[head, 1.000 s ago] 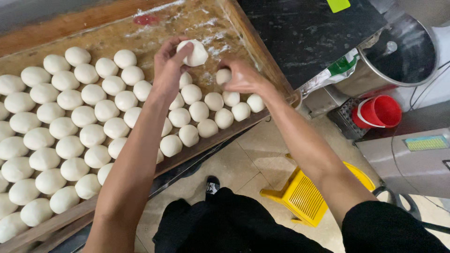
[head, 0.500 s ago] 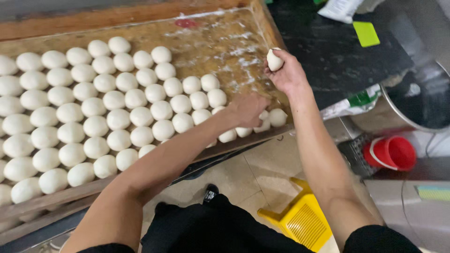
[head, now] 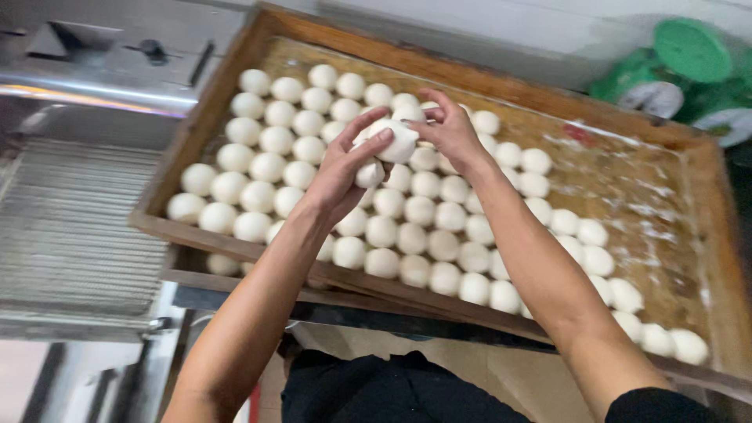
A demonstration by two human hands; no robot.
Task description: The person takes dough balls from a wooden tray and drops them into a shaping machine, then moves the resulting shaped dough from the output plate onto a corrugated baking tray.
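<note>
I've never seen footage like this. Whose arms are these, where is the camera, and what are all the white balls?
There is no machine here: a person wears one camera on the head, looking down at their own bare arms. The left hand and right hand meet above a wooden tray, together holding pale dough; a smaller piece seems to sit under the left palm. On the floury tray lie rows of round dough balls, close together. To the left is a metal rack; at the upper right stands a green scale.
</note>
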